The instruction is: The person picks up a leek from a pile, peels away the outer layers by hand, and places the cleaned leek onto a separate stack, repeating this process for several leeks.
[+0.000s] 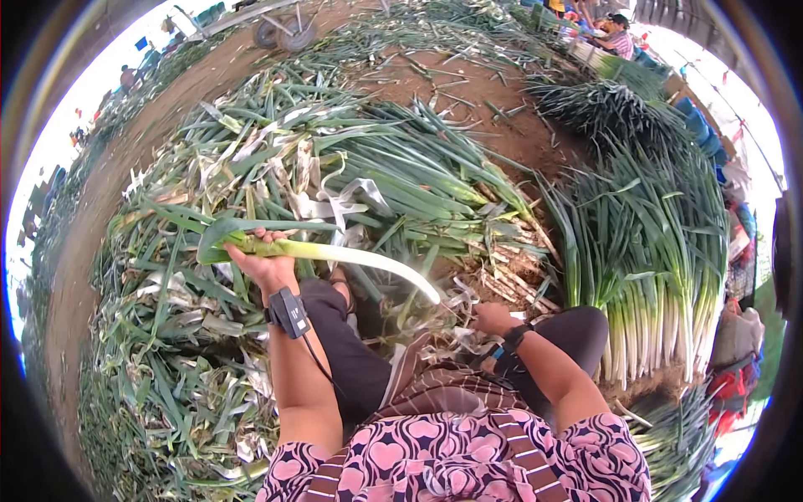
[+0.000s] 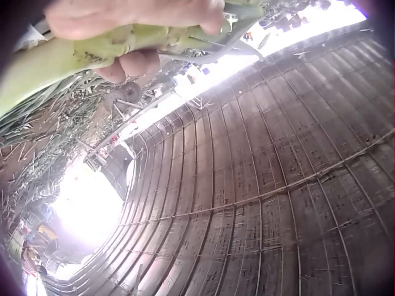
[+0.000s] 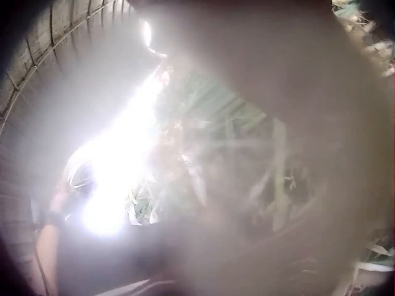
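My left hand (image 1: 266,263) grips a long green onion (image 1: 360,253) around its green upper part. The white shaft curves out to the right and down, its end close to my right hand. Seen in the left wrist view, the fingers (image 2: 133,61) wrap around the pale green stem (image 2: 92,52), which shows dark specks. Low over my lap, my right hand (image 1: 493,319) has its fingers curled, pinching a thin, pale strip of peel (image 1: 458,301) that is blurred. The right wrist view is hazy, with glare and a large blurred shape covering much of it.
Unpeeled green onions (image 1: 427,167) lie ahead on a heap of leaves. Peeled ones (image 1: 648,326) stand bunched at the right, white ends toward me. Discarded leaves (image 1: 176,360) cover the ground at the left. A wheeled cart (image 1: 288,32) and a seated person (image 1: 617,40) are farther back.
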Motion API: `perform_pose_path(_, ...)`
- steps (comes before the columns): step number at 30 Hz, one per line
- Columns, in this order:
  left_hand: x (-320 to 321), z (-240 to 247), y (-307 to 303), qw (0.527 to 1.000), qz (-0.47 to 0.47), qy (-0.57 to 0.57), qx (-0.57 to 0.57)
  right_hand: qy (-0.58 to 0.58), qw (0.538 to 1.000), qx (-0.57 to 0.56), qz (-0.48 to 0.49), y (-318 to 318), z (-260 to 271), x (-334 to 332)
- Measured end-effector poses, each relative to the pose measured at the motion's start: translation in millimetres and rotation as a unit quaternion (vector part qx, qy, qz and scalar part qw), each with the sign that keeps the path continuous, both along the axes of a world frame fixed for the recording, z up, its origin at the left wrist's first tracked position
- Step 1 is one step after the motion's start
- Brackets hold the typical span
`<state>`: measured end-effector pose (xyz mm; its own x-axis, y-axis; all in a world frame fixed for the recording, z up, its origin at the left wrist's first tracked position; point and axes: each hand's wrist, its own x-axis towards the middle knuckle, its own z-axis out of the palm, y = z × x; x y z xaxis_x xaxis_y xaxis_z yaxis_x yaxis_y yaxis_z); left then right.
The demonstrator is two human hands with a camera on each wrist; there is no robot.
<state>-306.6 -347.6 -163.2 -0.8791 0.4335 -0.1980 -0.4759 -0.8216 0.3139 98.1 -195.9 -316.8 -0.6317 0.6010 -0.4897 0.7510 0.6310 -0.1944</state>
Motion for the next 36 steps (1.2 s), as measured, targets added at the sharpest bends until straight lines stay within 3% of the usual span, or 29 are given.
perform_pose_path(1,1.1,1.8,0.1,1.000,0.009,-0.006,-0.006,-0.010,1.000,0.013,-0.011,0.7,10.3,-5.0)
perform_pose_path(2,2.1,3.8,0.9,1.000,0.016,-0.012,-0.012,0.112,0.993,0.021,-0.019,4.5,8.8,-11.7)
perform_pose_path(4,3.8,6.5,2.6,0.999,0.022,-0.016,-0.025,0.348,0.936,0.036,-0.037,9.0,10.4,-27.6)
perform_pose_path(7,7.3,9.2,5.4,0.998,0.023,-0.029,-0.042,0.440,0.840,-0.280,-0.149,-10.3,56.6,-55.1)
perform_pose_path(10,3.5,10.6,4.5,0.996,0.024,-0.068,-0.046,0.266,0.944,-0.196,0.021,-17.3,73.1,-54.3)
perform_pose_path(11,2.6,9.4,2.2,0.996,0.021,-0.077,-0.047,0.295,0.931,-0.211,0.027,-16.3,48.8,-48.8)
perform_pose_path(15,-12.1,-6.6,-5.0,0.993,0.038,-0.069,-0.087,0.210,0.945,-0.250,-0.001,-19.4,12.1,-27.3)
perform_pose_path(18,-9.3,0.8,-7.5,0.992,0.061,-0.065,-0.093,0.187,0.965,-0.151,0.107,-4.8,-22.0,0.2)
perform_pose_path(20,-16.7,-0.8,-13.0,0.991,0.081,-0.060,-0.085,0.047,0.973,-0.082,0.209,12.9,-58.9,28.4)
perform_pose_path(22,-13.4,6.8,-16.8,0.989,0.097,-0.065,-0.087,-0.061,0.983,-0.171,-0.031,11.5,-48.0,42.9)
perform_pose_path(23,-15.4,4.6,-17.3,0.989,0.108,-0.065,-0.079,-0.090,0.987,-0.135,0.019,17.6,-61.3,47.5)
perform_pose_path(26,-17.7,-6.0,-17.0,0.993,0.090,-0.045,-0.055,0.060,0.997,0.010,0.046,1.0,-11.8,15.0)
perform_pose_path(28,-3.9,-0.4,-5.9,0.995,0.075,-0.037,-0.051,0.168,0.985,0.040,-0.030,-14.4,46.9,-38.6)
perform_pose_path(30,-2.4,-10.3,5.5,0.997,0.040,-0.045,-0.041,0.396,0.903,0.165,0.021,-27.7,95.9,-76.1)
perform_pose_path(32,13.7,-7.1,17.5,0.998,0.001,-0.049,-0.037,0.414,0.873,0.255,0.047,-35.5,133.5,-105.1)
perform_pose_path(34,21.3,-11.4,23.4,0.997,-0.034,-0.070,-0.021,0.418,0.892,0.165,0.054,-22.4,112.7,-123.8)
perform_pose_path(35,23.8,-16.8,25.4,0.997,-0.047,-0.065,-0.020,0.409,0.912,-0.018,-0.012,-14.7,99.8,-129.0)
perform_pose_path(36,29.4,-22.5,33.0,0.995,-0.072,-0.061,-0.016,0.346,0.932,-0.104,-0.026,-6.7,93.3,-132.5)
